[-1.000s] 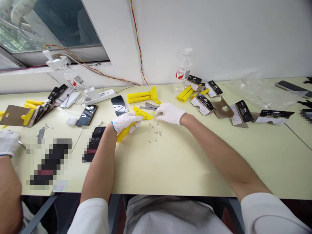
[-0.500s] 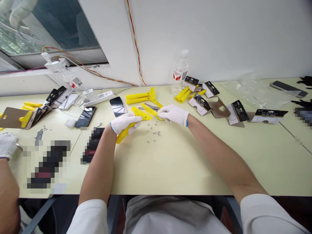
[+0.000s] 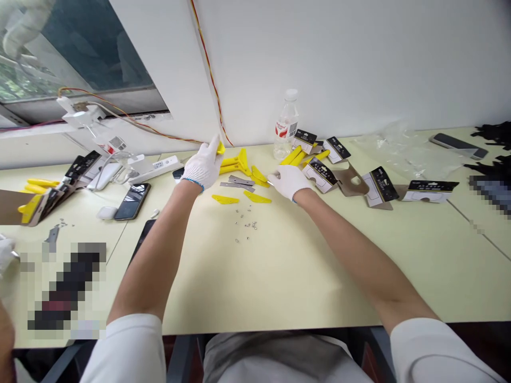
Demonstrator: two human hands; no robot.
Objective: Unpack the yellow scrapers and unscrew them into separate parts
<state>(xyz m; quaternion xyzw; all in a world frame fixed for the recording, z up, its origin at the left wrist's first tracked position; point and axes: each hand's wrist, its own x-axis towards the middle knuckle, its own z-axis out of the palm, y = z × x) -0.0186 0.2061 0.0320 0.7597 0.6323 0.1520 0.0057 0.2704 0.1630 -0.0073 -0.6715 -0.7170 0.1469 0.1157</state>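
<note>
While the left hand [image 3: 203, 165] curled round a mostly hidden yellow piece [image 3: 221, 148], left of and beyond the blades [image 3: 241, 181], the right hand [image 3: 289, 181] was to their right, fingertips at a metallic thing [image 3: 270, 183]; pinched or merely touched, couldn't tell. Two yellow plates [image 3: 257, 197] and loose screws [image 3: 247, 225] lay nearer the wearer than the blades, probably spread for easy picking. Right of the blades: capped bottle [image 3: 285, 130], contents unclear; cardboard sleeves [image 3: 320, 174], insides mostly hidden.

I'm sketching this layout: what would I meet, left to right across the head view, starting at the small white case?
Small white case → dark phone beside it → left gloved hand → loose small metal parts → right gloved hand → brown cardboard piece → rightmost black-and-white card.
</note>
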